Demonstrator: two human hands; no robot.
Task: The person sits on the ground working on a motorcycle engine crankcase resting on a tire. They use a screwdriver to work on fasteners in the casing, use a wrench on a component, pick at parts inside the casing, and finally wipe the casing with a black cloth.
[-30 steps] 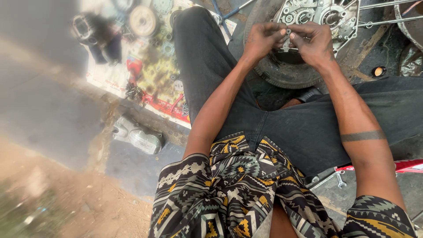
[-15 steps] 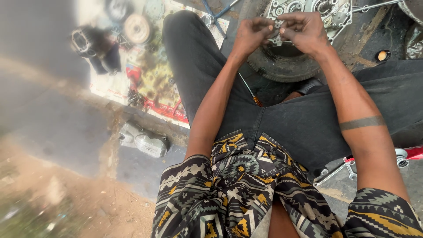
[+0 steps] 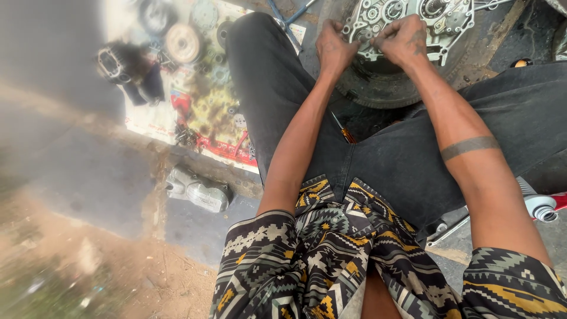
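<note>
Ground, tyre [image 3: 378, 88] | engine case [image 3: 413, 23] under both hands: left hand [image 3: 334, 50], right hand [image 3: 404, 40]

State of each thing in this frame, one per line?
Left hand: closed, fingers on the engine case.
Right hand: closed, pinching at the same spot.
Engine case: open, gears exposed, resting on a tyre.
Screwdriver: lying idle on the lap.
Metal cover: detached, on the ground.

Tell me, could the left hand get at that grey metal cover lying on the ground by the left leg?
Probably yes. The left hand is up at the engine case with the right hand, but the grey metal cover lies uncovered outside the left leg, with nothing on top of it.
</note>
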